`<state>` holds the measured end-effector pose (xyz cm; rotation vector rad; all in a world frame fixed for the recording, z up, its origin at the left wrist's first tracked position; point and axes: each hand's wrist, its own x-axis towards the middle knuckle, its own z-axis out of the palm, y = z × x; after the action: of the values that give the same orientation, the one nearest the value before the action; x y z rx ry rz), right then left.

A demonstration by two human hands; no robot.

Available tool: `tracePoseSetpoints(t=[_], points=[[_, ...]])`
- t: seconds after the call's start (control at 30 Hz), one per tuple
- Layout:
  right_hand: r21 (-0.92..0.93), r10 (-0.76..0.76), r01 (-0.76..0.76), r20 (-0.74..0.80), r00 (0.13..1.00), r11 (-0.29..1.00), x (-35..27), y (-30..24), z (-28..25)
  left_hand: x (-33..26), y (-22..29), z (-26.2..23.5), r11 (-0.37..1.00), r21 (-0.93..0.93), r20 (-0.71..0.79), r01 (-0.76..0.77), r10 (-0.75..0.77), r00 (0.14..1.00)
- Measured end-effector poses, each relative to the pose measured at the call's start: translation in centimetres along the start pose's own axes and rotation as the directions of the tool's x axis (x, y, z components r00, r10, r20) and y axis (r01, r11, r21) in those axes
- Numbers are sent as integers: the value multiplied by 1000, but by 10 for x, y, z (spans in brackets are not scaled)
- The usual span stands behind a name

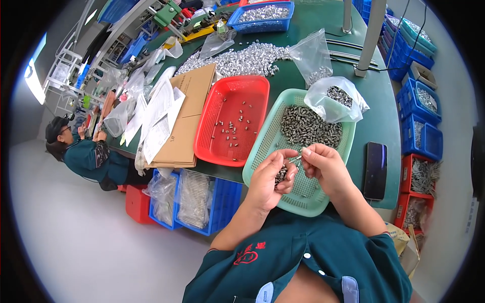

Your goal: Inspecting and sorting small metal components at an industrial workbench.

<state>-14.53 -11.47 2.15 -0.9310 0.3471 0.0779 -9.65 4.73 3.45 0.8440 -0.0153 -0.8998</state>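
Note:
Over the near part of a light green basket (252,166), my two hands meet close together. My left hand (270,179) is curled around several small dark metal cylinders (281,175), its thumb and forefinger pinched at the top. With thumb and fingertips closed, my right hand (328,164) holds a thin, light-coloured metal pin (296,159) that reaches toward the left fingertips. Whether a cylinder sits on the pin's end is too small to tell. Behind the hands, a heap of the same cylinders (308,126) fills the basket's far part.
A red basket (232,156) with scattered cylinders stands to the left, beside cardboard (189,121) and papers. A clear bag (331,108) of parts leans on the green basket. A phone (375,169) lies at right. Shiny parts (242,60) are piled behind. Another person (81,156) works far left.

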Motion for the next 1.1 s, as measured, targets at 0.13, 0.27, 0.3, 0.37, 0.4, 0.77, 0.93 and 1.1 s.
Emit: tracePoseSetpoints(t=[0.13, 0.27, 0.3, 0.37, 0.4, 0.77, 0.93, 1.1], points=[[-107, -116, 114, -12, 993, 988, -2, 0, 1, 0, 1, 1, 1000, 8, -6, 7, -7, 1000], [-131, -162, 162, 8, 987, 978, -3, 1, 2, 1, 1, 1, 1000, 15, 8, 14, -14, 1000], [-165, -188, 186, 2, 982, 969, -4, 2, 3, 1, 1, 1, 1000, 1, 9, 25, -25, 1000], [-199, -214, 210, -2, 977, 957, -6, 2, 5, 2, 0, 3, 1000, 0, -4, 25, -25, 1000], [-229, -226, 218, -10, 974, 949, -7, 2, 7, 2, -1, 4, 1000, 0, -16, 23, -23, 1000], [-472, -475, 414, -11, 880, 778, -12, 6, 15, 3, -2, 8, 999, -5, -58, 50, -50, 997], [-676, -737, 606, 135, 662, 420, -13, 4, 15, 3, -2, 8, 995, -74, -31, 62, -64, 997], [-518, -518, 431, -27, 855, 739, -9, 7, 7, 5, -4, 8, 993, -94, -22, 67, -69, 997]])
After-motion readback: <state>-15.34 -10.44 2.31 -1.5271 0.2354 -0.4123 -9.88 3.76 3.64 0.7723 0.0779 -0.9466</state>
